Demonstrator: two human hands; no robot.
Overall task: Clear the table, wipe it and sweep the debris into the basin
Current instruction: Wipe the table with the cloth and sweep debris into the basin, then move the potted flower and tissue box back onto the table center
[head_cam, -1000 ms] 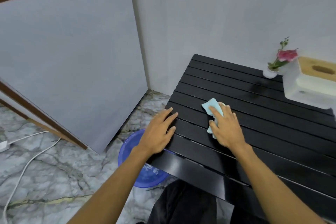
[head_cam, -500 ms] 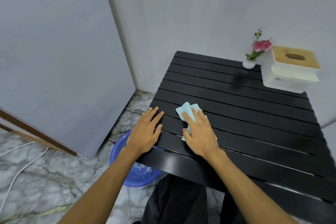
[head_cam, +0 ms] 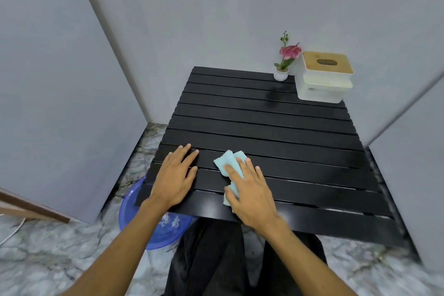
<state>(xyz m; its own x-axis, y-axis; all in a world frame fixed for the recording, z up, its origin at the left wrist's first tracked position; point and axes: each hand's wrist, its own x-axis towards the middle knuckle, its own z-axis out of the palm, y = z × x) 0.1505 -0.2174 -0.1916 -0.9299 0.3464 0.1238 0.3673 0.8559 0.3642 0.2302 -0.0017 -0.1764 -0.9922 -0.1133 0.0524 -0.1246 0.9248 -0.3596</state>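
Note:
A black slatted table [head_cam: 276,122] fills the middle of the head view. My right hand [head_cam: 249,190] lies flat near the table's front edge, pressing a light blue cloth [head_cam: 228,160] against the slats; part of the cloth pokes out past my fingertips and below my thumb. My left hand [head_cam: 175,175] rests flat on the front left corner, fingers spread, holding nothing. A blue plastic basin [head_cam: 134,209] sits on the floor under that corner, partly hidden by the table and my left forearm.
A small white vase with a pink flower [head_cam: 284,62] and a white tissue box with a wooden lid [head_cam: 324,77] stand at the table's far right. Grey panels close in on left, back and right. The floor is marble; a white cable [head_cam: 12,230] lies far left.
My right hand has drawn the cloth back towards the table's front edge. The left hand stays on the front left corner. The camera has turned right, centring the table.

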